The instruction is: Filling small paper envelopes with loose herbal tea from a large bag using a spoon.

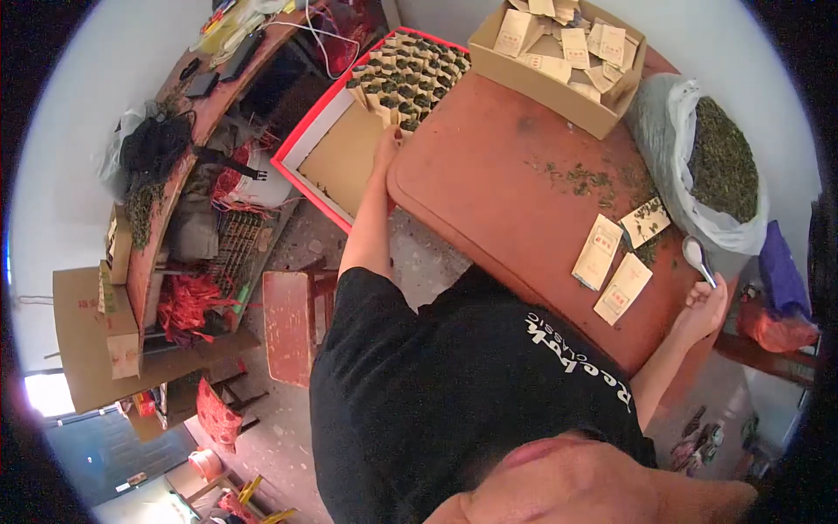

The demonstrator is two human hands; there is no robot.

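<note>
My left hand point(387, 148) is at the open red-rimmed box point(313, 118), its fingers closed at the lower end of a small paper packet point(390, 116). Rows of upright paper packets point(409, 69) filled with dark dried leaf stand packed in the far part of that box. My right hand point(702, 313) grips the handle of a metal spoon point(695, 255) above the table's right side. Close by lie two flat printed paper packets point(598, 252) point(623, 288) and another packet point(645, 223) with leaf bits scattered on it.
A plastic sack point(723, 160) of dried leaf stands beside the reddish table point(497, 183). A cardboard box point(550, 95) of loose paper packets sits at the table's far end. Leaf crumbs point(582, 177) dot the tabletop. Left are a wooden stool point(288, 327) and a cluttered curved shelf point(173, 177).
</note>
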